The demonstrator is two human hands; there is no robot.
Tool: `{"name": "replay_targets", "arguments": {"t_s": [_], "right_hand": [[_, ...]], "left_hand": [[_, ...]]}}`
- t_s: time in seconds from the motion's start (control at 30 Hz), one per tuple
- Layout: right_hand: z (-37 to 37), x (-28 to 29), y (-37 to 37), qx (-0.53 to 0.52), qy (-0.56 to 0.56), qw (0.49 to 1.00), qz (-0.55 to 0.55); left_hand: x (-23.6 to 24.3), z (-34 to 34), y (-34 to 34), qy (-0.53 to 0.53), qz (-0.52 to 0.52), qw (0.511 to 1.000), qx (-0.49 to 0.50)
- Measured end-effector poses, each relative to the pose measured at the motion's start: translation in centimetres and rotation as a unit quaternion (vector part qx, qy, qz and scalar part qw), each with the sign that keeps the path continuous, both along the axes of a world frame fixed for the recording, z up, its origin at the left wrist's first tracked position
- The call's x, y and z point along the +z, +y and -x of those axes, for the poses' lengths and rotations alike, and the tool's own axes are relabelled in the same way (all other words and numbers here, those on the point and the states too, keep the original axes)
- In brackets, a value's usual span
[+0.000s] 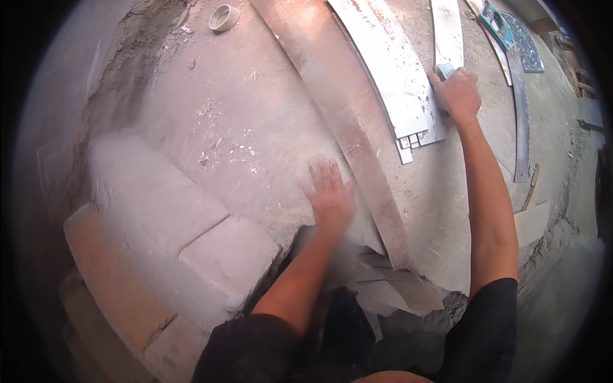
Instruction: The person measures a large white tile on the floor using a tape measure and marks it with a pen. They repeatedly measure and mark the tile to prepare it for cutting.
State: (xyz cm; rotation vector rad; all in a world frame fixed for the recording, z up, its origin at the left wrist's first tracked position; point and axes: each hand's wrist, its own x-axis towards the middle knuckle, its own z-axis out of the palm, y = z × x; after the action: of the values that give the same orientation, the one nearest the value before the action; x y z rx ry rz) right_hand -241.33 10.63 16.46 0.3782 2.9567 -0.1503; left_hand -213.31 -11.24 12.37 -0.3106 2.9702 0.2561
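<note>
One skid seemed likely to me, from loose pale grit (205, 108) near left hand (331, 195), fingers apart over dusty tan ground (271, 105), while right hand (461, 94) clamped small silvery block (445, 69) by long flat white strip (447, 33).

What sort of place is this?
Probably a building site or rough workshop: a teal-handled handsaw with a grey blade, long flat white strips and a dusty, rough-edged grey slab suggest it.

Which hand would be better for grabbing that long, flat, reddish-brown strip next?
Probably the left hand: it's open, looks empty, and is close beside the long reddish-brown strip. The right hand is farther away and seems to grip a small, blocky grey piece.
</note>
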Motion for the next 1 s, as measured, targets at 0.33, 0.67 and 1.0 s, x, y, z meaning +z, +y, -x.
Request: {"name": "replay_targets", "arguments": {"t_s": [0.33, 0.67, 1.0], "right_hand": [[0.7, 1.7, 8.5, 0.015, -0.165, 0.979, 0.114], [-19.8, 5.7, 15.8, -0.09, -0.171, 0.85, 0.49], [-57.7, 12.8, 11.7, -0.19, -0.204, 0.746, 0.605]], "left_hand": [[-0.3, 0.1, -0.1, 0.005, -0.007, 1.0, 0.002], [-2.3, -0.4, 0.8, 0.032, -0.006, 0.999, -0.028], [-4.5, -0.4, 0.3, 0.147, 0.043, 0.988, -0.012]]}}
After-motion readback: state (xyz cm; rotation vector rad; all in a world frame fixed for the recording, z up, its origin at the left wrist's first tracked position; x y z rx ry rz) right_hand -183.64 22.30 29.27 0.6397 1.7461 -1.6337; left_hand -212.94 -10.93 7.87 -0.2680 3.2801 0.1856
